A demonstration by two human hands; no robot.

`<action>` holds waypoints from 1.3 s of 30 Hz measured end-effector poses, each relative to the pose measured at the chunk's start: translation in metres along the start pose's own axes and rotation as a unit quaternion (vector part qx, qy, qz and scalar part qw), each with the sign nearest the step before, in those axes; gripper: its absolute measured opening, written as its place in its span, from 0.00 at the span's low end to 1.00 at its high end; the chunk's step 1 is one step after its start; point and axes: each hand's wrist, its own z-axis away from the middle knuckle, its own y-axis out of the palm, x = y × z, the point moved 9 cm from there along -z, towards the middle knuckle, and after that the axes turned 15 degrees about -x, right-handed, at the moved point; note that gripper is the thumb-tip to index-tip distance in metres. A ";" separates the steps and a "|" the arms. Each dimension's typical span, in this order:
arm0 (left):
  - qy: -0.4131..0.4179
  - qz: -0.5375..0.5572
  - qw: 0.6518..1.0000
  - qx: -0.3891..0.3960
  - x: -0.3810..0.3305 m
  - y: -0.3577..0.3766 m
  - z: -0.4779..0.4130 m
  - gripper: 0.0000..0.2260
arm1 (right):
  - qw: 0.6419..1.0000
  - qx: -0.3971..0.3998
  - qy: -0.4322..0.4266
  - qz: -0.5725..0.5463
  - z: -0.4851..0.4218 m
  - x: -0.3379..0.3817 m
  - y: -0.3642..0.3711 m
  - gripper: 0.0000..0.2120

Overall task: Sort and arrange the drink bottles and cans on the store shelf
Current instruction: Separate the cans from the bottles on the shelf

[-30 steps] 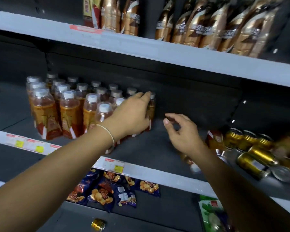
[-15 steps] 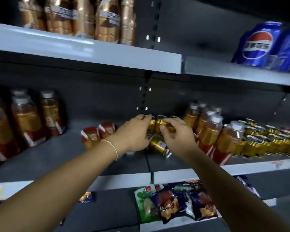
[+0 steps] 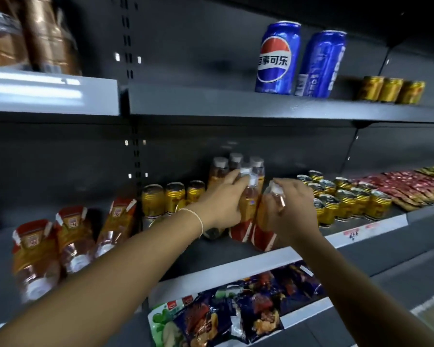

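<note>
On the middle shelf (image 3: 236,267) stand orange tea bottles with white caps. My left hand (image 3: 221,204) grips one upright bottle (image 3: 249,205) round its body. Just to the right, my right hand (image 3: 291,209) grips a second upright bottle (image 3: 263,234) near its neck and cap. Both touch each other at the shelf front. More bottles (image 3: 221,169) stand behind them. Gold cans (image 3: 152,201) stand left of my hands, and several more gold cans (image 3: 348,199) stand to the right. Three tea bottles (image 3: 73,236) lie on their sides at the far left.
Two blue Pepsi cans (image 3: 277,58) and three gold cans (image 3: 391,90) stand on the upper shelf, with brown bottles (image 3: 35,33) at its left. Red snack packets (image 3: 406,186) fill the far right. Snack bags (image 3: 223,319) lie on the shelf below.
The view has swung to the right along the shelf. Both hands have left the gold cans and now hold two tea bottles standing side by side.
</note>
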 end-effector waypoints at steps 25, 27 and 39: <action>0.003 -0.016 0.999 -0.040 -0.011 0.009 0.001 0.32 | 0.986 0.121 0.095 -0.070 0.011 -0.024 0.031 0.36; -0.007 -0.006 0.998 -0.059 -0.010 0.003 0.013 0.30 | 0.980 0.113 0.127 -0.102 0.016 -0.019 0.026 0.31; -0.075 -0.015 0.987 -0.142 0.029 -0.111 0.067 0.32 | 0.983 0.110 0.024 -0.142 0.019 0.109 -0.003 0.36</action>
